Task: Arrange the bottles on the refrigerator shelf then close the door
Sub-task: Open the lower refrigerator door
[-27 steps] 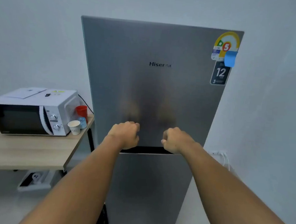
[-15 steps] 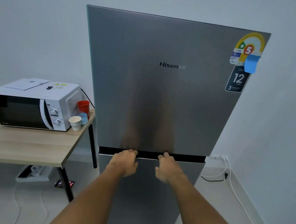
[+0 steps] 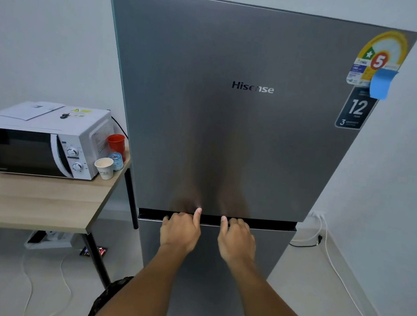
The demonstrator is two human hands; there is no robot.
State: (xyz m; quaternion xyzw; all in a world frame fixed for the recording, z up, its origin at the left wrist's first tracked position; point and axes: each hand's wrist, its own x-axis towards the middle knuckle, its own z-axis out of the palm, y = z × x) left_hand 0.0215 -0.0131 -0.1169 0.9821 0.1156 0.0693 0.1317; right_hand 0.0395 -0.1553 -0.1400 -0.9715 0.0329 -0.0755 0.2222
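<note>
A tall silver refrigerator [image 3: 241, 125] stands in front of me with both doors closed. Its upper door is large; the lower door [image 3: 209, 276] starts below a dark handle gap [image 3: 272, 225]. My left hand [image 3: 180, 231] and my right hand [image 3: 236, 238] rest side by side at that gap, fingers curled over the top edge of the lower door, the left thumb pointing up against the upper door. No bottles are in view; the inside of the refrigerator is hidden.
A wooden table [image 3: 39, 200] stands to the left with a white microwave [image 3: 41, 141], a red cup [image 3: 116, 143], a paper cup [image 3: 104, 168] and a small blue-capped container [image 3: 116, 160]. Cables [image 3: 321, 230] run along the floor by the right wall. A power strip [image 3: 48, 239] lies under the table.
Both hands have dropped from the bottom of the upper door to the gap and now hook the top edge of the lower door. The view has moved closer and lower.
</note>
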